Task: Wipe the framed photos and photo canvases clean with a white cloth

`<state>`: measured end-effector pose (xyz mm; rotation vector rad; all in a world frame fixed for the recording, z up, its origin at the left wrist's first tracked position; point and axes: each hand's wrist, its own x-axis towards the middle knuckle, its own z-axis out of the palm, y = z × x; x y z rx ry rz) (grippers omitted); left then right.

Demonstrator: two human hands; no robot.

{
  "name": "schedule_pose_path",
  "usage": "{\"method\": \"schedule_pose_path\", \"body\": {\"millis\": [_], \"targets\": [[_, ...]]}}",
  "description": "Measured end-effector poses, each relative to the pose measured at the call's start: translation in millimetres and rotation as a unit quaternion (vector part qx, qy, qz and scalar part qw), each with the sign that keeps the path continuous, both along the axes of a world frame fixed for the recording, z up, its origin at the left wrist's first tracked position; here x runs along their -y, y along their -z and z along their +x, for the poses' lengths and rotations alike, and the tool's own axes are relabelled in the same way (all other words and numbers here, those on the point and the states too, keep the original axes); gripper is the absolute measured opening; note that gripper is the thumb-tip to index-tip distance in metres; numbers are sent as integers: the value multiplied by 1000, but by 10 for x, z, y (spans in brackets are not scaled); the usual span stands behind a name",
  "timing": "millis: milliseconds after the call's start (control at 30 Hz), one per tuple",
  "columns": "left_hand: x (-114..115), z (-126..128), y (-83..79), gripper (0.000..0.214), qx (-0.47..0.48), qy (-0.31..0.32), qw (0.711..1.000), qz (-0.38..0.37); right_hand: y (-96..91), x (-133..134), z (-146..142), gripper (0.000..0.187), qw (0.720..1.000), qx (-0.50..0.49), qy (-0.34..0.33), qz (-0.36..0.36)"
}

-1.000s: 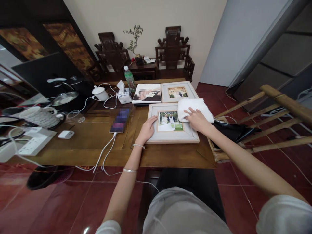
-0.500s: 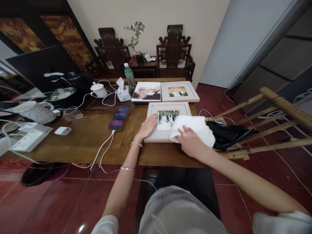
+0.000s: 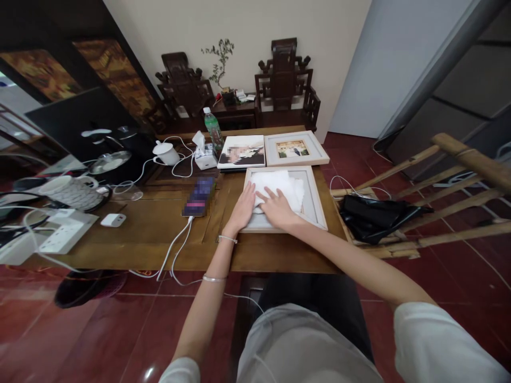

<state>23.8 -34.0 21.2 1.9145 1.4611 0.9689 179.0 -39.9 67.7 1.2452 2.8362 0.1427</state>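
A pale wooden picture frame lies flat on the wooden table in front of me. A white cloth is spread over its glass and hides the photo. My right hand rests flat on the cloth with the fingers stretched out. My left hand lies open on the frame's left border, fingertips touching the cloth's edge. A second pale frame and an unframed photo print lie just behind.
A phone on a white cable, a tissue box, a green bottle, a white cup, a power strip and kettles crowd the table's left. A bamboo chair with a black bag stands right.
My right hand slid the white cloth from the frame's right side toward the left, over the photo. My left hand stayed on the frame's left border.
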Motion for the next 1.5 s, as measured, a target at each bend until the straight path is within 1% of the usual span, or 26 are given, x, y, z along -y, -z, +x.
{"method": "schedule_pose_path", "body": {"millis": [100, 200, 300, 367, 433, 500, 567, 600, 700, 800, 900, 1000, 1067, 1133, 1200, 1267, 1333, 1367, 1433, 1500], "targets": [[-19, -1, 34, 55, -47, 1, 999, 19, -37, -249, 191, 43, 999, -23, 20, 32], [-55, -16, 89, 56, -102, 3, 994, 27, -179, -457, 451, 50, 994, -58, 39, 78], [-88, -41, 157, 51, -148, 18, 987, 56, -333, -589, 725, 47, 983, -105, 50, 140], [-99, -58, 198, 47, -160, 25, 983, 89, -369, -629, 866, 44, 978, -116, 52, 165], [-100, -73, 225, 45, -156, 26, 981, 116, -323, -631, 946, 47, 982, -96, 46, 158], [-97, -85, 237, 43, -147, 22, 980, 130, -218, -603, 960, 51, 993, -44, 25, 108], [-95, -93, 242, 43, -137, 17, 981, 133, -104, -545, 923, 53, 998, 9, 8, 55], [-95, -96, 243, 43, -132, 15, 982, 133, -60, -502, 893, 52, 999, 26, 4, 39], [-101, -106, 256, 45, -120, 14, 983, 136, -21, -303, 800, 50, 999, 31, 6, 27], [-109, -113, 280, 51, -112, 18, 984, 139, -128, -13, 760, 49, 999, 35, 0, -14], [-114, -112, 298, 55, -103, 20, 984, 142, -331, 295, 785, 48, 996, 41, -16, -79], [-114, -108, 303, 56, -102, 21, 984, 144, -529, 551, 817, 49, 988, 15, -39, -150], [-111, -107, 301, 55, -103, 20, 984, 145, -590, 667, 810, 50, 985, 1, -44, -167], [-110, -106, 298, 53, -107, 19, 983, 148, -560, 712, 780, 52, 988, -5, -36, -149], [-110, -106, 295, 51, -115, 17, 982, 152, -451, 658, 750, 57, 992, -2, -16, -124], [-112, -105, 291, 49, -121, 15, 980, 154, -302, 494, 743, 62, 994, 5, 10, -108], [-116, -105, 286, 49, -121, 16, 981, 152, -164, 236, 761, 63, 996, 4, 36, -82], [-117, -105, 284, 49, -119, 15, 982, 149, -109, 85, 775, 63, 997, -6, 46, -58], [-119, -107, 277, 48, -114, 16, 983, 142, -37, -223, 799, 62, 998, -32, 60, -3], [-118, -111, 272, 49, -108, 18, 985, 135, -8, -488, 802, 62, 996, -49, 67, 32]]}}
